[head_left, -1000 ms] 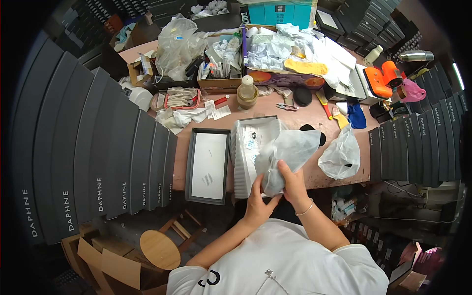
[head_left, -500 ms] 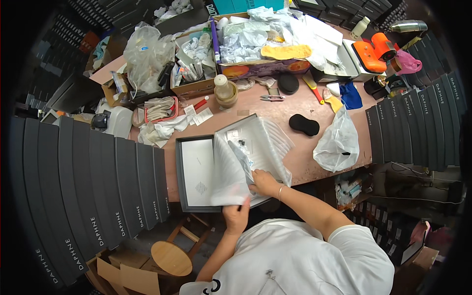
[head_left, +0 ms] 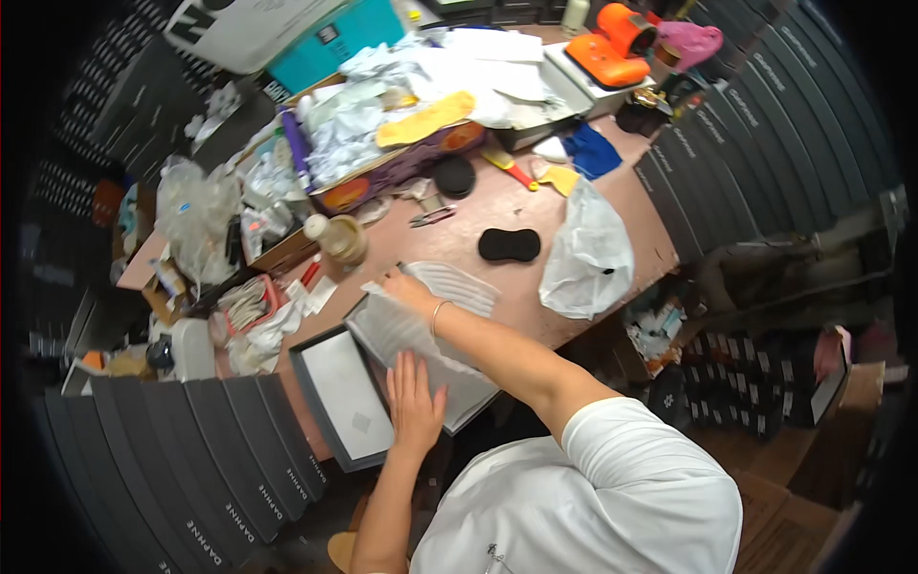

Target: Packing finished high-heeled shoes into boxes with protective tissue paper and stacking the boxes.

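A dark grey shoe box lies open near the table's front edge, its white-lined half on the left. Over the other half is a translucent white foam sheet, which hides what lies beneath. My left hand rests on the near part of the sheet with its fingers stretched out. Reaching across to the far end, my right hand has its fingers bent round the sheet's edge; the fingertips are partly hidden. A second ribbed flap of foam spreads to the right of that hand.
Beyond the box stand a bottle and a carton of crumpled paper. To the right lie a black figure-eight-shaped pad and a white plastic bag. Stacked grey boxes flank the left, more the right.
The foam has been folded over the box, covering the items seen inside before. My right hand has moved to the far end; my left hand has opened onto the sheet. The view has turned.
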A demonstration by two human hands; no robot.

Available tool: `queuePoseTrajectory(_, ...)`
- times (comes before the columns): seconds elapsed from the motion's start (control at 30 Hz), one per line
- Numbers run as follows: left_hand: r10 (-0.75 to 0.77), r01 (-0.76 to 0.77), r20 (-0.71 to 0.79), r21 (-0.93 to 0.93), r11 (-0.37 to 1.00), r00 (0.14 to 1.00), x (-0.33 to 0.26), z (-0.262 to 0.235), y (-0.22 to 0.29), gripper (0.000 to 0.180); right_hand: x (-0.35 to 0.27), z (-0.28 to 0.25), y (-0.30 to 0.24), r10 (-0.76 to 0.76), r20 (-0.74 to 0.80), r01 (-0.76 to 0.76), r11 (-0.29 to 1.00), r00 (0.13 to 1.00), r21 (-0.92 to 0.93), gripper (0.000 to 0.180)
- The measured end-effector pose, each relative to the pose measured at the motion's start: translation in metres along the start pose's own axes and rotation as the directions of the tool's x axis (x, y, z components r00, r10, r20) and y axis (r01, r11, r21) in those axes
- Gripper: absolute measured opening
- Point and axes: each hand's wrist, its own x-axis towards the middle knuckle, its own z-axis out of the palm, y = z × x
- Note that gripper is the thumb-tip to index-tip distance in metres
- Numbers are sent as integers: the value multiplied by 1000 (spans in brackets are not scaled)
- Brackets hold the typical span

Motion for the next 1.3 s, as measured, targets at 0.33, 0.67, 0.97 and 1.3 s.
queuePoseTrajectory(0.33,173,-171,11,-116,979,985,64,62,-49,13,-205,-288,68,107,-229,-252,499,967,-829,36)
queuePoseTrajectory(0.67,280,772,754,-437,-461,594,125,57,56,71,-203,-333,-95,-422,-178,260,784,889,-563,37)
queuePoseTrajectory(0.97,-166,282,260,-952,122,951,16,-12,12,66,-291,-208,-105,-75,582,-485,473,810,735,56)
queuePoseTrajectory(1.3,-649,238,149,-970,51,746,72,56,-40,66,-158,-52,-90,-29,63,28,999,998,20,58)
